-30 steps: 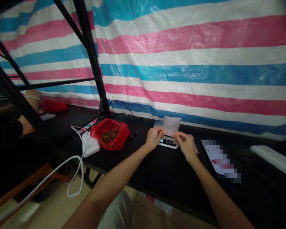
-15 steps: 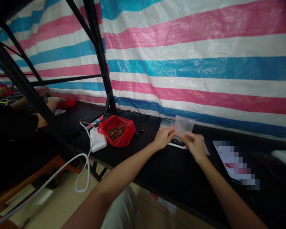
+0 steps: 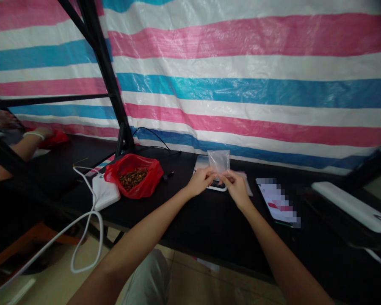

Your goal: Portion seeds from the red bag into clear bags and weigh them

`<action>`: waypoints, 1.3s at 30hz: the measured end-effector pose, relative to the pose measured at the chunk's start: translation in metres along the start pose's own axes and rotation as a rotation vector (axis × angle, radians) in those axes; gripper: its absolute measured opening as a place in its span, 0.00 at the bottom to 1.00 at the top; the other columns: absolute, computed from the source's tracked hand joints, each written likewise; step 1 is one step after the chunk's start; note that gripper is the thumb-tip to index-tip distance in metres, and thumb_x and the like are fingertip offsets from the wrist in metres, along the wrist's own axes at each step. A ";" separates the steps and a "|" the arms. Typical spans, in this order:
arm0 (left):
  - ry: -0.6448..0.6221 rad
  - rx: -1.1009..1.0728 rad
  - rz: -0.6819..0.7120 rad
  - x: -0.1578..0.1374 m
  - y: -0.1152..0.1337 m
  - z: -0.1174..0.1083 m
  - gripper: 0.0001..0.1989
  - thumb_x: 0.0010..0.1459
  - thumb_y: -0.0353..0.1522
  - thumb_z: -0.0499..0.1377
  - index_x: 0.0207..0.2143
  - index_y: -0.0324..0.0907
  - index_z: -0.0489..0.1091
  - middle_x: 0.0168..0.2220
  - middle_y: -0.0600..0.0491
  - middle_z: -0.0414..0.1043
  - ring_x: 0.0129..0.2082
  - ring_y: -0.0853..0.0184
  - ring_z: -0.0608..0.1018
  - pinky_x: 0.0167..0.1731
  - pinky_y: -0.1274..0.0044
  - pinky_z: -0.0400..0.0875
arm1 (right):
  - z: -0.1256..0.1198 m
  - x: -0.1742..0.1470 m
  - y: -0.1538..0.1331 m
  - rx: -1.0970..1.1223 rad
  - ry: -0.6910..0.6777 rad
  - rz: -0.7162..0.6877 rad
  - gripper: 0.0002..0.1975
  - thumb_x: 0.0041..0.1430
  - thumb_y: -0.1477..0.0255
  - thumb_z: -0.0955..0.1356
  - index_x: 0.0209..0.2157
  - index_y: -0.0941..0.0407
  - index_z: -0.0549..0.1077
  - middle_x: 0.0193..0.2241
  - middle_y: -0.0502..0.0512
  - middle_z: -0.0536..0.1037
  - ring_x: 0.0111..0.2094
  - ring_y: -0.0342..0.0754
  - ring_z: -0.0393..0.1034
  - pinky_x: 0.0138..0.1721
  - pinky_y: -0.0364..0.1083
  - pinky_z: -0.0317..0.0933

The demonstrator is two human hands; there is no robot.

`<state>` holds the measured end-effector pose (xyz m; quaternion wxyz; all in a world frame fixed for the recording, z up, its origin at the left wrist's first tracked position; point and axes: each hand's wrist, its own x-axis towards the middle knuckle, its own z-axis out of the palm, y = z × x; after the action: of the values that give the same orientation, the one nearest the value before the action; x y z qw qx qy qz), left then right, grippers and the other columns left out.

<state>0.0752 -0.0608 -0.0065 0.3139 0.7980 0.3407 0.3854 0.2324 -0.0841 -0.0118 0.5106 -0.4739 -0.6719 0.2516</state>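
Both L hand point(image 3: 198, 182) and R hand point(image 3: 237, 188) are curled into a fingertip pinch at the near edge of a clear bag point(image 3: 219, 161), prob. so it's steadied upright by the half-hidden scale point(image 3: 221, 188); red bag point(image 3: 153, 178) of brown bits point(image 3: 133, 178) is set at L, mouth spread, prob. for easy reach; striped sheet point(image 3: 241, 95) is hung behind.

Right of the red bag point(image 3: 150, 186), the left hand point(image 3: 200, 181) and right hand point(image 3: 236, 187) hide much of the white scale point(image 3: 221, 189) and the lower edge of the clear pouch point(image 3: 219, 160); farther right, the phone screen point(image 3: 273, 195) is blurred into blocks. Well left of the red bag, a black strut point(image 3: 1, 154) partly hides a co-worker's forearm point(image 3: 27, 147).
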 end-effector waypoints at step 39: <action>-0.202 -0.771 -0.170 0.000 0.010 0.021 0.22 0.41 0.38 0.66 0.38 0.35 0.71 0.35 0.48 0.74 0.35 0.65 0.76 0.41 0.73 0.68 | 0.004 0.005 -0.020 0.190 0.009 -0.099 0.20 0.55 0.55 0.61 0.35 0.53 0.77 0.37 0.56 0.74 0.42 0.52 0.67 0.46 0.51 0.59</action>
<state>0.0957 -0.0716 -0.0100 0.6527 0.6246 0.2032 0.3775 0.2211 -0.0876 0.0050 0.5679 -0.3908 -0.6654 0.2866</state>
